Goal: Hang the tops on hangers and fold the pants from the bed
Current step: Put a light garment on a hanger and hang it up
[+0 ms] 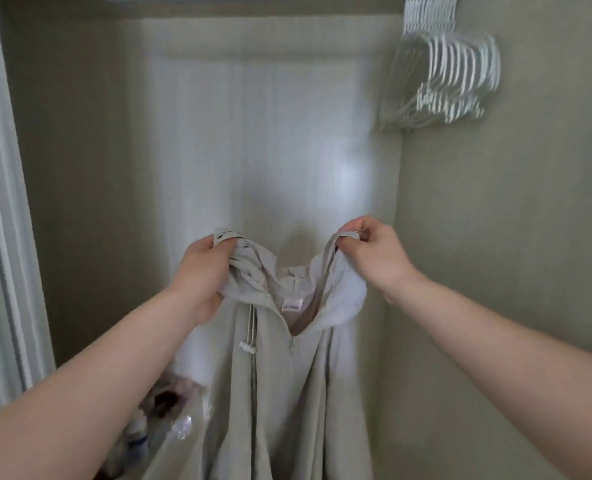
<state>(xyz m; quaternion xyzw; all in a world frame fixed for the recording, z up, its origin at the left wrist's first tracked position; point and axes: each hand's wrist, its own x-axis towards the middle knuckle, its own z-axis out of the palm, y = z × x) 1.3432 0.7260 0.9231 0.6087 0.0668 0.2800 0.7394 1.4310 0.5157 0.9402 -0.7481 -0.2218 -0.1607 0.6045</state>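
Hoodie: we see a pale beige zip-up hoodie (280,393) held up in the middle of a closet, in front of the back wall (239,133). Its body hangs down past the lower edge of view. The zip is closed up to the chest and the neck gapes open above it.
Left hand: our left hand (202,271) grips a bunched fold of the hood edge on the left side, fingers curled into the cloth.
Right hand: our right hand (374,254) pinches the opposite hood edge between thumb and curled fingers, a little higher than the left.
Cord: a cord (251,327) with a white knotted end hangs down the front, just left of the zip.
Zip pull: the zip pull (291,342) sits at the bottom of the neck opening.
Label: a small white label (292,303) shows inside the back of the neck; its print is too small for us to read.
Hangers: a tight bunch of white hangers (454,81) hangs at upper right, close to the right wall (495,237), well above and apart from the hoodie; they are blurred.
Left edge: a white ribbed strip (0,237) runs down the side; we cannot tell whether it is trim or a door.
Clutter: low on the left lies clutter (162,407), a blurred dark brown shape and some clear plastic. We cannot tell what these are.
In the way: our left forearm and the hoodie hide part of the clutter.
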